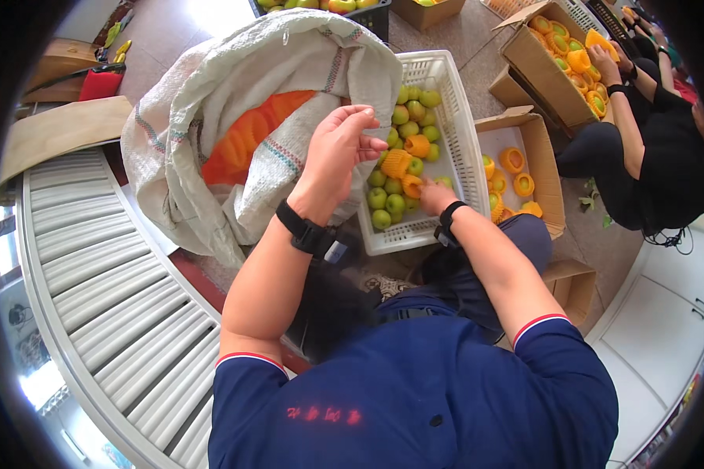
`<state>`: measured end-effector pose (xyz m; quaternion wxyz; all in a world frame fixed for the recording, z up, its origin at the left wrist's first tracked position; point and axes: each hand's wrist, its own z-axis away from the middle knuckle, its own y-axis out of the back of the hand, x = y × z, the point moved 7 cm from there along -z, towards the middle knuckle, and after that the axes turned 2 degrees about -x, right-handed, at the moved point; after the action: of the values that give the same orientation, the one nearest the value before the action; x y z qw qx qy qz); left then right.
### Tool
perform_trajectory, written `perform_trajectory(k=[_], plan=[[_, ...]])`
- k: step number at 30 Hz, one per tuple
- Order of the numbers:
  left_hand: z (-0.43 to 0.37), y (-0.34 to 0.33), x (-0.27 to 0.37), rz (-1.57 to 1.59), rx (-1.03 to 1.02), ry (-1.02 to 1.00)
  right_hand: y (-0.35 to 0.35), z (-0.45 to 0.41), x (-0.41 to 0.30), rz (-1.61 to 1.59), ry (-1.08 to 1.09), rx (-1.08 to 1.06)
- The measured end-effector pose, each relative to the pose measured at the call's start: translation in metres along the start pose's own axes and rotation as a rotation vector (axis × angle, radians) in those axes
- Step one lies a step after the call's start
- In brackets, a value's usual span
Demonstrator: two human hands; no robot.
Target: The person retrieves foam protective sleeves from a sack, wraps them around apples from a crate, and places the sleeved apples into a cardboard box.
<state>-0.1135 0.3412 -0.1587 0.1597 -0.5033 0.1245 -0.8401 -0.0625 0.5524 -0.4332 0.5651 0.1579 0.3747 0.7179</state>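
Observation:
My left hand (pixel 341 143) is raised between a white woven sack (pixel 170 111) and a white plastic crate (pixel 381 241). Its fingers are loosely curled and apart, with nothing visible in them. Inside the sack's open mouth lies a mass of orange foam fruit nets (pixel 240 146). Green apples (pixel 395 203) fill much of the crate, and a few wear orange foam nets (pixel 396 163). Low in the crate, my right hand (pixel 437 197) has its fingertips on an orange foam net (pixel 412 186); the fingers' far side is hidden.
Right of the crate stands a cardboard box (pixel 542 146) with netted apples (pixel 511 159). Beyond it, another person's hands (pixel 607 61) work over a fuller box (pixel 516 64). A roller conveyor (pixel 105 264) curves along the left. A black crate (pixel 378 17) of apples stands behind the sack.

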Motion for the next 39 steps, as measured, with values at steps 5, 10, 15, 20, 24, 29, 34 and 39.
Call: perform_trajectory(k=[5,10,15,20,24,29,34,39], plan=[[-0.007,-0.012,-0.005,-0.018,-0.061,0.018,0.000,-0.001,0.027,-0.098,-0.039,0.056],[-0.009,0.002,-0.009,-0.069,-0.020,0.016,0.077,0.021,0.023,-0.618,-0.016,0.484],[-0.021,-0.004,-0.024,-0.172,-0.028,0.026,0.138,0.048,0.017,-1.203,0.164,0.649],[-0.017,-0.027,-0.032,-0.264,-0.030,0.015,0.185,0.093,0.001,-1.694,0.314,0.668],[-0.005,-0.040,-0.059,-0.204,-0.211,-0.071,0.189,0.129,-0.018,-1.705,0.518,0.638],[0.026,-0.013,-0.058,-0.250,-0.030,0.092,0.148,0.100,-0.044,-1.805,0.414,0.500],[-0.005,-0.030,-0.046,-0.393,-0.214,-0.276,0.199,0.128,-0.034,-1.689,0.583,0.703],[-0.009,-0.042,-0.009,-0.175,-0.149,-0.273,0.181,0.100,0.020,-1.664,0.216,0.533]])
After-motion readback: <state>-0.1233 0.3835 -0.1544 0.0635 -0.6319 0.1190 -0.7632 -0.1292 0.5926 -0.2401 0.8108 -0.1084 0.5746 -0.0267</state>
